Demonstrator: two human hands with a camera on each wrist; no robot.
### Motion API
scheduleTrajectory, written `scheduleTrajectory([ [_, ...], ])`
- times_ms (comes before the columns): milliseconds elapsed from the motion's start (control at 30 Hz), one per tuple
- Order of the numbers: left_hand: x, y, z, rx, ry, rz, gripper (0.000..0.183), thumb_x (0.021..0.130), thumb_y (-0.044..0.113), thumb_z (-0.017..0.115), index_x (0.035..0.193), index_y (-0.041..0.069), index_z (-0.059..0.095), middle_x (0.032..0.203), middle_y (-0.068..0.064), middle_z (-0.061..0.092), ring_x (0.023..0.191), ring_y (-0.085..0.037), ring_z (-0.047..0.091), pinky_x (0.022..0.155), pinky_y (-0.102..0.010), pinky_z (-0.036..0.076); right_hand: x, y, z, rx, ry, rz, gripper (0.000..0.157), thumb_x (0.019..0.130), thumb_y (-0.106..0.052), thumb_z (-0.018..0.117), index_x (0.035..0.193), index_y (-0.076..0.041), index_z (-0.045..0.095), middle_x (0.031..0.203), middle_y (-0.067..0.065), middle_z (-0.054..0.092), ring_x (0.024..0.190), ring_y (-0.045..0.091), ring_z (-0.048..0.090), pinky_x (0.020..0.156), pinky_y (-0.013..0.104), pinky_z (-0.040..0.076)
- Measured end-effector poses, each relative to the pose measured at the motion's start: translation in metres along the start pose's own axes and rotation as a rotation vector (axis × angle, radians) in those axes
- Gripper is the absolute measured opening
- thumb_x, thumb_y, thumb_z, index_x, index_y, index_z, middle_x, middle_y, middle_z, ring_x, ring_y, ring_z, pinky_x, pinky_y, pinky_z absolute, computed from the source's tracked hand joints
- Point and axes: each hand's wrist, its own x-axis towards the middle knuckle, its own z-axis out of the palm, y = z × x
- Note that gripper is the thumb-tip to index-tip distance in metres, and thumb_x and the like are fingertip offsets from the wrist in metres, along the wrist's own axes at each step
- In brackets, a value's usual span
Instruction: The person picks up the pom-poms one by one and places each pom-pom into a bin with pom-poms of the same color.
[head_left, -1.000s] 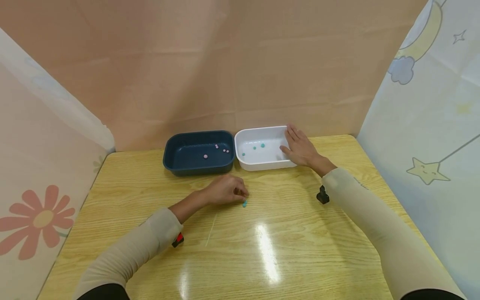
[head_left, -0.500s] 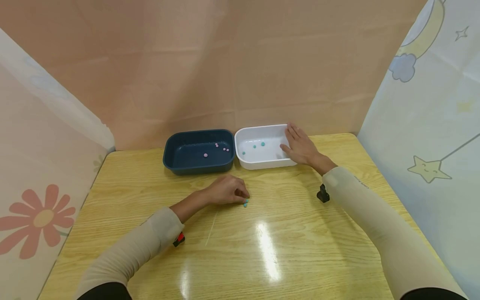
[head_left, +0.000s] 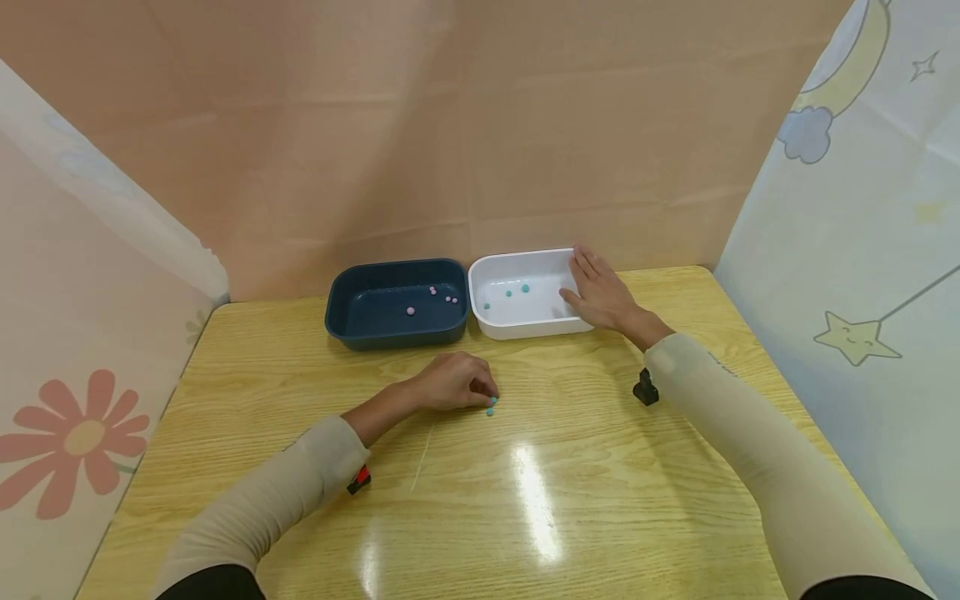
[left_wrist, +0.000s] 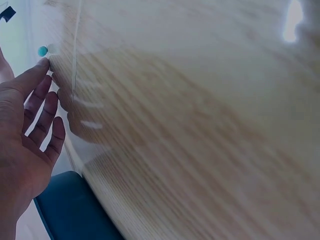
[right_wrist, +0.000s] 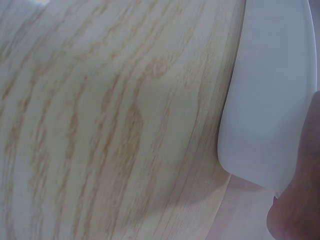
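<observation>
My left hand (head_left: 456, 382) is low over the table in front of the trays, thumb and forefinger pinching a small teal bead (head_left: 494, 400). Just in front of it on the table lies a second teal bead (head_left: 490, 412). In the left wrist view, one teal bead (left_wrist: 43, 51) shows just past the thumb tip; the hand (left_wrist: 25, 130) hides the other. My right hand (head_left: 602, 298) rests with straight fingers on the right end of a white tray (head_left: 536, 330). Several teal beads (head_left: 525, 288) lie inside that tray. The right wrist view shows the tray's outer wall (right_wrist: 267, 95) and part of the hand.
A dark blue tray (head_left: 397, 342) with several pink beads (head_left: 410, 311) stands left of the white one, nearly touching it. Both are at the back of the wooden table (head_left: 600, 492), against a tan backdrop (head_left: 465, 150). Patterned panels stand at left and right.
The two teal beads at my left fingertips have come apart slightly; the pinched one sits a little farther back. My right hand stays on the white tray.
</observation>
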Motion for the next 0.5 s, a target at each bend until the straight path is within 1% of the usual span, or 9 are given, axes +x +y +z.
scheduleTrajectory([
  [200,-0.0018,-0.0005,-0.0002,0.003,0.007,-0.003,0.007,0.092,0.026,0.086,0.099,0.022,0.087,0.090,0.014,0.074,0.077,0.004,0.060,0.071,-0.020,0.050,-0.0010,-0.0009,-0.0008,0.004,0.002,-0.005,0.078,0.115,-0.044,0.027,0.164,0.012,0.003,0.174,0.026,-0.009,0.163,0.040,-0.008,0.132,0.052,-0.004],
  [400,-0.0024,-0.0015,-0.0011,0.031,0.015,0.010,0.007,0.091,0.026,0.086,0.098,0.023,0.087,0.088,0.014,0.074,0.076,0.004,0.059,0.069,-0.019,0.047,-0.0027,-0.0017,-0.0004,-0.005,0.005,0.003,0.077,0.115,-0.042,0.029,0.164,0.012,0.003,0.175,0.025,-0.009,0.163,0.040,-0.008,0.132,0.052,-0.004],
  [500,-0.0024,-0.0014,-0.0025,0.023,0.023,0.014,0.008,0.092,0.024,0.086,0.099,0.021,0.087,0.087,0.013,0.073,0.076,0.002,0.059,0.069,-0.019,0.048,-0.0038,-0.0023,-0.0006,-0.007,0.006,0.004,0.077,0.115,-0.042,0.029,0.164,0.012,0.004,0.174,0.026,-0.009,0.163,0.040,-0.008,0.132,0.052,-0.004],
])
